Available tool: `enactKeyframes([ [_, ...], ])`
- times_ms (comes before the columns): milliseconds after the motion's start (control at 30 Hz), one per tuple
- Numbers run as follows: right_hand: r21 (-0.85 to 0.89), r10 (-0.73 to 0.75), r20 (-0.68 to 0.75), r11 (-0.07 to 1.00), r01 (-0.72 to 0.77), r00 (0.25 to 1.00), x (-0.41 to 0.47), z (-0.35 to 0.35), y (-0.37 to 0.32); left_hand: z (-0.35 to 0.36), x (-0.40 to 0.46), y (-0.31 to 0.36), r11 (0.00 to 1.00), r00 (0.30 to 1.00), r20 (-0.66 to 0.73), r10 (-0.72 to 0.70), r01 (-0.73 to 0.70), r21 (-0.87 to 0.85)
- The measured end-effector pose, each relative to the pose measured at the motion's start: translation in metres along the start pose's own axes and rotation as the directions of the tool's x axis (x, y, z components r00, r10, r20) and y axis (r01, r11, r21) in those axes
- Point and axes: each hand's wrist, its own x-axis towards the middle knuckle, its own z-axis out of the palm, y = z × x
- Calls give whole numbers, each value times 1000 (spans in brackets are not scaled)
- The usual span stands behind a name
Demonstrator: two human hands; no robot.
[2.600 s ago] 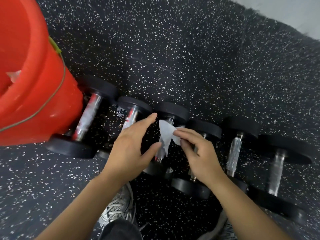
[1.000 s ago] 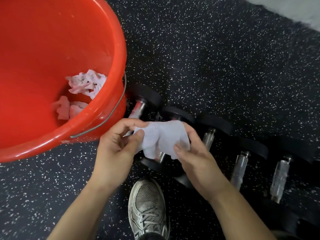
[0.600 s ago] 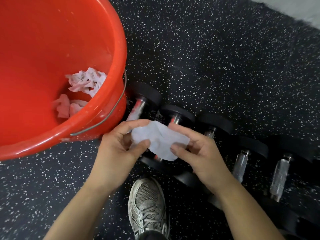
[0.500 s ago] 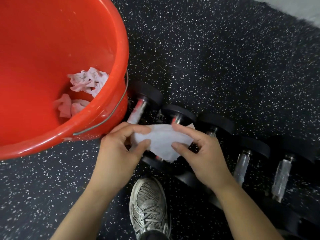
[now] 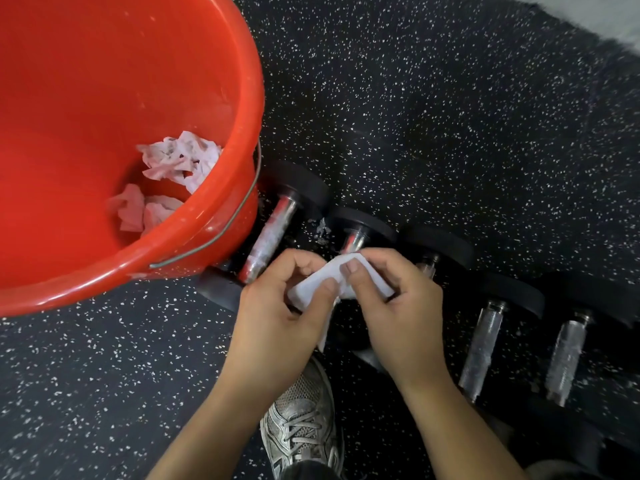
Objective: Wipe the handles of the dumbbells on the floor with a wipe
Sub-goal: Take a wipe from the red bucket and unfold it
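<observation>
Several black dumbbells with chrome handles lie side by side on the speckled floor. The leftmost dumbbell (image 5: 268, 237) rests against the bucket; two more, one (image 5: 479, 351) and another (image 5: 564, 362), lie to the right. A white wipe (image 5: 337, 282) is folded small between both hands, just above the second dumbbell (image 5: 355, 237), whose handle is mostly hidden. My left hand (image 5: 277, 323) pinches the wipe's left side. My right hand (image 5: 398, 313) presses its thumb on the top.
A large red bucket (image 5: 207, 216) with a wire handle stands at the left, with crumpled used wipes (image 5: 176, 161) inside. A grey sneaker (image 5: 301, 424) is planted below the hands. A pale floor strip (image 5: 606, 15) shows at the top right.
Both hands have folded the spread-out wipe into a small pad and drawn closer together. Earlier the view swung left, bringing the bucket's inside into sight.
</observation>
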Motion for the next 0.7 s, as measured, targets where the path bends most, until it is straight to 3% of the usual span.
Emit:
enactKeyframes([
  [200, 412, 118, 312, 877, -246, 943, -9, 3, -10, 2, -4, 2, 965, 997, -40, -66, 54, -258],
  [267, 381, 106, 337, 893, -238, 936, -11, 4, -7, 1, -4, 0, 942, 993, -53, -107, 84, -326],
  [467, 159, -49, 302, 987, 1, 952, -11, 10, 8, -3, -2, -10, 855, 981, -9, -193, 164, -492],
  [633, 211, 39, 287, 972, -103, 957, -12, 23, 8, -1, -2, -14, 768, 964, 15, -267, 222, -600],
  [700, 245, 28, 274, 965, -98, 961, -12, 28, 8, -2, -2, -17, 781, 963, 1, -270, 220, -584],
])
